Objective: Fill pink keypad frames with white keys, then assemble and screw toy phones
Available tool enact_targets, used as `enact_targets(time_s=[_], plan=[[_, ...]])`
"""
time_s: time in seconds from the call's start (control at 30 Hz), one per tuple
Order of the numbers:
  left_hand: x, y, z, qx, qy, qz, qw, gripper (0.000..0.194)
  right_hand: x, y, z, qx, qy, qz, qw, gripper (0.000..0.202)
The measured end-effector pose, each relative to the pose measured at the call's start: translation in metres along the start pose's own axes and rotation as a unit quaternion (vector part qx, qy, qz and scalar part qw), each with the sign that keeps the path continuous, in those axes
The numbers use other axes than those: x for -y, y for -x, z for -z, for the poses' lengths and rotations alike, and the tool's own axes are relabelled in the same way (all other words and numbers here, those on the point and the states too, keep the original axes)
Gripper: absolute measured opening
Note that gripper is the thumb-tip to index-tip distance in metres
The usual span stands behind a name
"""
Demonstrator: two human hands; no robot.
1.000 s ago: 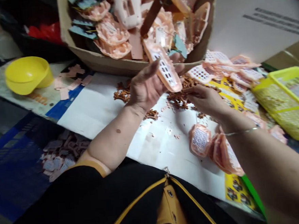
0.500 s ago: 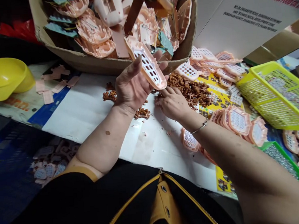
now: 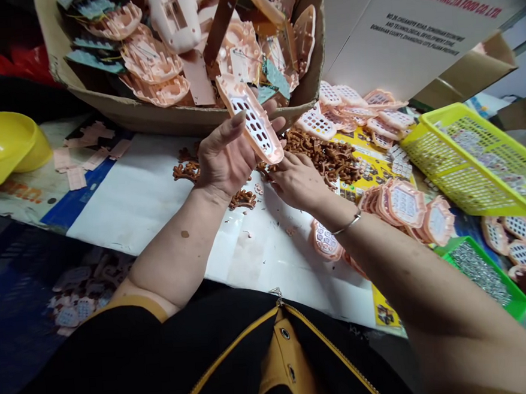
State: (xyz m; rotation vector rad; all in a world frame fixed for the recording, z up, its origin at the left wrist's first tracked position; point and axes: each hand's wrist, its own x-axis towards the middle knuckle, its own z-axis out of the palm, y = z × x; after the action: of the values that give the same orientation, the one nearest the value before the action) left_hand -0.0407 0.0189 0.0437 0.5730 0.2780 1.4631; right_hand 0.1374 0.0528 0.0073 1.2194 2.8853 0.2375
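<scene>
Shell of pale pink plastic, its face pierced with rows of holes, rests tilted in the left hand, gripped between thumb and fingers. Just right of that grip and a little lower, the right hand reaches down, back upward, its fingertips seemingly among the brown pieces; whether they pinch one I cannot tell. Beyond the left grip stands a carton heaped with pink casings; well right of both hands sits a yellow basket.
</scene>
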Motion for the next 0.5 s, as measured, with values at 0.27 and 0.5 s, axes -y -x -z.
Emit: enact_targets(time_s=[0.27, 0.5], plan=[[0.003, -0.002, 0.008, 0.031, -0.015, -0.008, 0.999, 0.048, 0.012, -0.018, -0.01, 0.021, 0.021, 0.015, 0.999, 0.043], [-0.003, 0.0, 0.001, 0.025, 0.008, 0.009, 1.0, 0.055, -0.023, -0.002, 0.0, -0.003, -0.029, -0.12, 0.992, 0.037]])
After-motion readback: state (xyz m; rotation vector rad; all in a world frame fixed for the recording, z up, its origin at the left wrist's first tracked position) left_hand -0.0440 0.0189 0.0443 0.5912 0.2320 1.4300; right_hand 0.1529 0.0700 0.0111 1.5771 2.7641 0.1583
